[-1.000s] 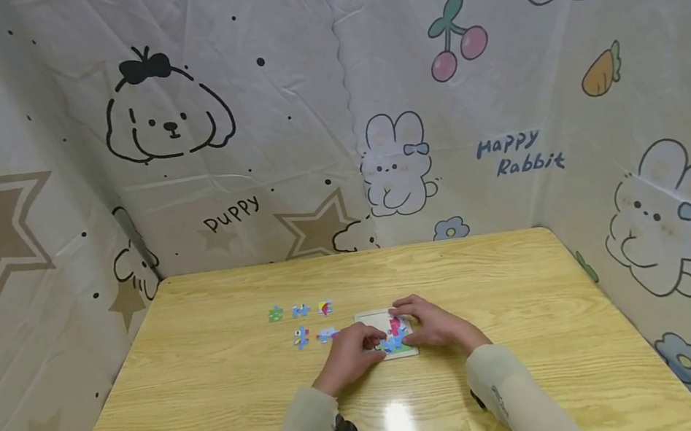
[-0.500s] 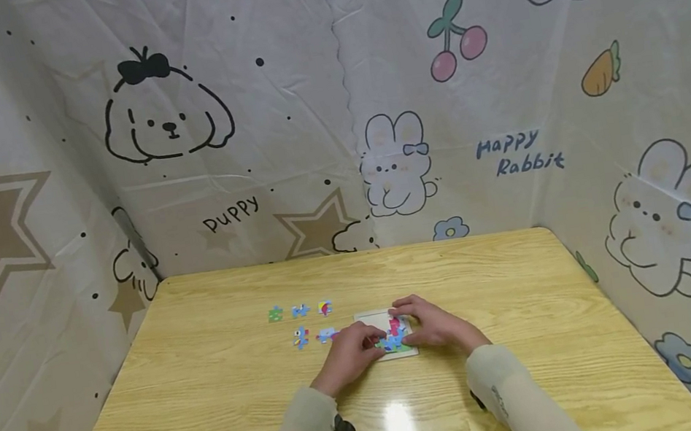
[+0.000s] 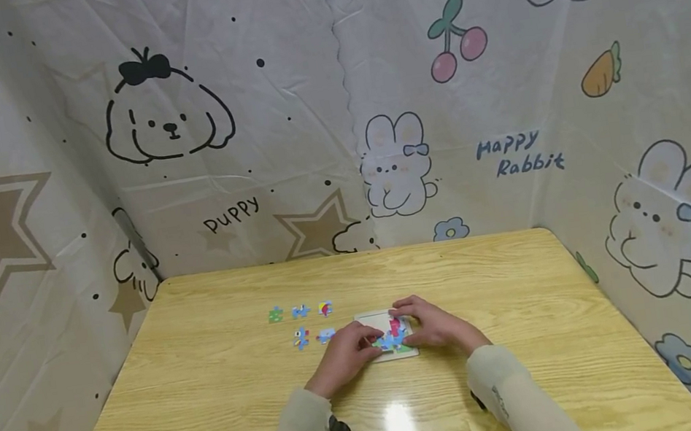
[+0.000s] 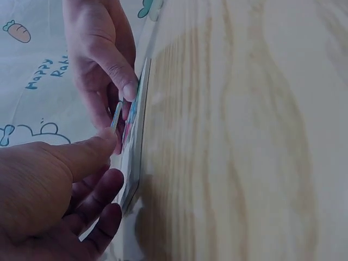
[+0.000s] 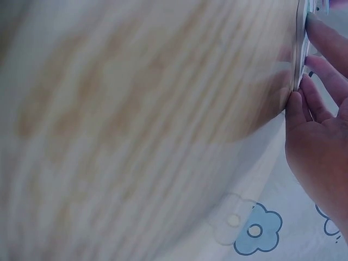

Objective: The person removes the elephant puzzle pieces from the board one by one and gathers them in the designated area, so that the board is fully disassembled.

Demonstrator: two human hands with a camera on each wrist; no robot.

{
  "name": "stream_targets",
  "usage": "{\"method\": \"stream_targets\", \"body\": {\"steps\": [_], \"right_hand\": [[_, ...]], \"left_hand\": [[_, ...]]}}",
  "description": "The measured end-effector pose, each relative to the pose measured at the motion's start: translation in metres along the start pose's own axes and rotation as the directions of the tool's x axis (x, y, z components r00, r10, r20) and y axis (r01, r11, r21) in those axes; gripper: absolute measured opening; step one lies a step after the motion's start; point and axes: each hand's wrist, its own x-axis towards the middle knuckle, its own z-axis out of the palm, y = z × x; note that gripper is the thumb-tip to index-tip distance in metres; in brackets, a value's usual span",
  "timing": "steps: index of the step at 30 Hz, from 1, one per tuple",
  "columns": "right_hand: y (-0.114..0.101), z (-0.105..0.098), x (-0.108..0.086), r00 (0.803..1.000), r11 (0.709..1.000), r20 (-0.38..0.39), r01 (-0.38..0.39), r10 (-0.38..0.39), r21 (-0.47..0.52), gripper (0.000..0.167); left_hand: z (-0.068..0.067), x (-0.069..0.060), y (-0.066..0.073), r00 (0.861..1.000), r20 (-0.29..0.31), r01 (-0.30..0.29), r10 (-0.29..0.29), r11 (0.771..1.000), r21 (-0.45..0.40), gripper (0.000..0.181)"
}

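A small square puzzle tray [image 3: 370, 322] lies on the table between both hands, with blue, pink and green jigsaw pieces [image 3: 396, 337] in its right and near parts. At the tray's left side, my left hand [image 3: 343, 354] pinches a jigsaw piece [image 4: 116, 115] between thumb and finger. That piece stands edge-on above the tray in the left wrist view, so its picture cannot be made out. My right hand [image 3: 435, 322] holds the tray's right side, thumb at the near part and fingers toward the far corner. In the right wrist view, its fingertips [image 5: 296, 106] touch the tray's edge.
Left of the tray, loose jigsaw pieces lie in two rows on the wooden table [image 3: 210, 382], among them a green piece [image 3: 275, 314], a yellow-and-red piece [image 3: 325, 308] and a blue piece [image 3: 301, 338]. Printed cloth [image 3: 282, 143] hangs behind and beside the table.
My left hand has shifted slightly left, showing more of the tray's near-left part. My right hand and the loose pieces have stayed in place.
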Motion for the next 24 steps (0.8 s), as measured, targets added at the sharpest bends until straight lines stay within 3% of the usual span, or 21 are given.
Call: {"method": "stream_targets", "body": {"steps": [6,13,24], "right_hand": [[0.000,0.000,-0.001,1.000,1.000,-0.001,-0.003,0.003,0.000,0.055],[0.001,0.002,0.000,1.000,1.000,-0.001,0.006,-0.006,0.006,0.056],[-0.002,-0.001,-0.002,1.000,1.000,0.003,0.012,-0.012,0.001,0.057]], "left_hand": [[-0.005,-0.001,-0.005,1.000,-0.006,0.000,0.000,1.000,0.009,0.025],[-0.020,-0.010,-0.014,1.000,-0.013,0.009,-0.009,1.000,-0.023,0.025],[-0.051,-0.023,-0.032,0.994,-0.105,-0.007,0.008,1.000,0.007,0.027]]}}
